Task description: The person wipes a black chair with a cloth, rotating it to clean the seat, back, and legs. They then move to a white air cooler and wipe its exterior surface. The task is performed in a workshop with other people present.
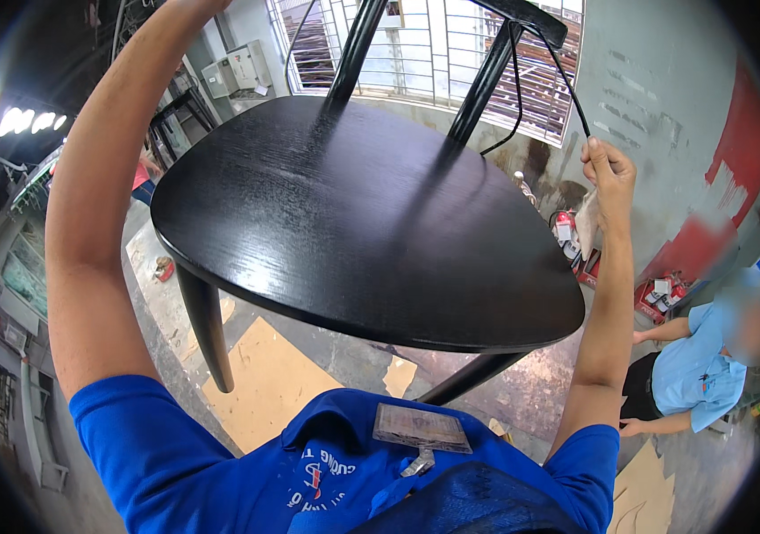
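A black wooden chair point(371, 222) with a rounded, glossy seat is right in front of me, its legs pointing down above the floor. Two slanted posts rise from the seat to a curved backrest point(531, 20), which the upper picture edge cuts off in part. My right hand point(609, 173) is closed, thumb and fingers pinching the end of a thin black cord point(567, 76) that loops over the backrest. A pale cloth point(586, 224) hangs just below that hand. My left arm point(99, 187) reaches up past the upper edge, so the left hand and whatever it touches are hidden.
Flattened cardboard point(277, 378) lies on the floor under the chair. At the right stands a person in a light blue shirt point(700, 365), near red fire extinguishers point(662, 294). A barred window point(415, 58) is in the wall behind; a red tin point(163, 269) sits at left.
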Demonstrator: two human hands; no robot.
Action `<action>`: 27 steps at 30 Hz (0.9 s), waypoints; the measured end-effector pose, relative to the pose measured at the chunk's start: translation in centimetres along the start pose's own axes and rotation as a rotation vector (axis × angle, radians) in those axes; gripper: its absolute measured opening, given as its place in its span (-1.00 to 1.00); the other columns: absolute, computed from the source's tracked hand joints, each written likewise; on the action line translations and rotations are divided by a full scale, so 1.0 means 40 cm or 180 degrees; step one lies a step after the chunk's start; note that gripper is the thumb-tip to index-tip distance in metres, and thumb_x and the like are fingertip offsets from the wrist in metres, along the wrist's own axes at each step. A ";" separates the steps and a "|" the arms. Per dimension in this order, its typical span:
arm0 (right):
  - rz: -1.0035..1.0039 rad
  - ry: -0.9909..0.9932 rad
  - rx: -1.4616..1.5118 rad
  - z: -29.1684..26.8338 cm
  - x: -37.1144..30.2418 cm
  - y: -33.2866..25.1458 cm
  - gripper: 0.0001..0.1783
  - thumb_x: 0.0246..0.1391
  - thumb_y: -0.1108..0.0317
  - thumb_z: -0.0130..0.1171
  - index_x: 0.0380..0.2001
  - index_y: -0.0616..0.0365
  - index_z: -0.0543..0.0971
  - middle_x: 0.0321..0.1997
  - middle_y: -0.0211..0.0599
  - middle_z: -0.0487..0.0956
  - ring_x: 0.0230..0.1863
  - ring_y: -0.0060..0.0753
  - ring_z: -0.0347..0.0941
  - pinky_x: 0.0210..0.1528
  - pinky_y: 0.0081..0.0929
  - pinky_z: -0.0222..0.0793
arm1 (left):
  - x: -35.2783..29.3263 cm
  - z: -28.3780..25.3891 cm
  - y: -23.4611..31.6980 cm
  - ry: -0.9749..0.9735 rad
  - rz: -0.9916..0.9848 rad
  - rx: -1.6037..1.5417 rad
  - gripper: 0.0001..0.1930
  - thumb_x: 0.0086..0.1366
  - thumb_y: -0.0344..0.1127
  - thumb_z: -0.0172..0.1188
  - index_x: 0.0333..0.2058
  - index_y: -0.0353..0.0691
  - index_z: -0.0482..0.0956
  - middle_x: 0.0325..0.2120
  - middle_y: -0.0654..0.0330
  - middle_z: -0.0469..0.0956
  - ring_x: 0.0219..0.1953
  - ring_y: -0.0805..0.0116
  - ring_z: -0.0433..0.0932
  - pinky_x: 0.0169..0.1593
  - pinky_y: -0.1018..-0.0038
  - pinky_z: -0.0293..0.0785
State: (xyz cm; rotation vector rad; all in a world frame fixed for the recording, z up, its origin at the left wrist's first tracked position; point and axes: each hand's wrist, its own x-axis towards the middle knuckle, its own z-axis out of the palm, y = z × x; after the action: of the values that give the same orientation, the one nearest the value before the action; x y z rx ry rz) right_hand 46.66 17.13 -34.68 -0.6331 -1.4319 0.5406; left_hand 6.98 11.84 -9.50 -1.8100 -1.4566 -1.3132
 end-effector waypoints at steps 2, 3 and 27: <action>-0.0048 0.0027 -0.0051 -0.006 -0.008 -0.001 -0.63 0.17 0.20 0.12 -0.61 0.23 0.48 -0.73 -0.63 0.23 -0.66 -0.79 0.02 -0.59 -0.68 -0.16 | -0.013 0.003 0.007 -0.0080 -0.0063 0.0055 -0.76 0.20 -0.25 0.21 -0.35 -0.35 0.66 -0.51 0.05 0.61 -0.46 0.33 0.52 -0.29 0.41 0.42; 0.0028 0.0091 -0.0057 -0.010 -0.013 -0.002 -0.63 0.18 0.21 0.12 -0.61 0.23 0.48 -0.72 -0.63 0.23 -0.66 -0.79 0.01 -0.59 -0.68 -0.16 | -0.022 0.007 0.008 -0.0124 -0.0130 0.0091 -0.75 0.20 -0.24 0.20 -0.33 -0.34 0.66 -0.50 0.05 0.62 -0.44 0.32 0.53 -0.28 0.41 0.43; 0.0227 0.0311 -0.0903 -0.075 -0.079 -0.104 -0.73 0.16 0.31 0.14 -0.57 0.22 0.53 -0.65 -0.63 0.34 -0.60 -0.83 0.15 -0.59 -0.75 -0.02 | -0.039 0.200 -0.127 -0.0612 0.0637 0.1980 -0.32 0.18 0.02 0.14 0.21 -0.08 0.15 -0.33 -0.04 0.58 -0.23 -0.06 0.56 -0.20 0.17 0.47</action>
State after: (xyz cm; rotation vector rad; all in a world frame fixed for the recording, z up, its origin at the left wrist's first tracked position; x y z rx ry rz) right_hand 49.26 11.73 -34.20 -0.9267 -1.4088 0.3586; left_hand 5.35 19.29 -15.33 -1.6231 -1.5132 -0.5113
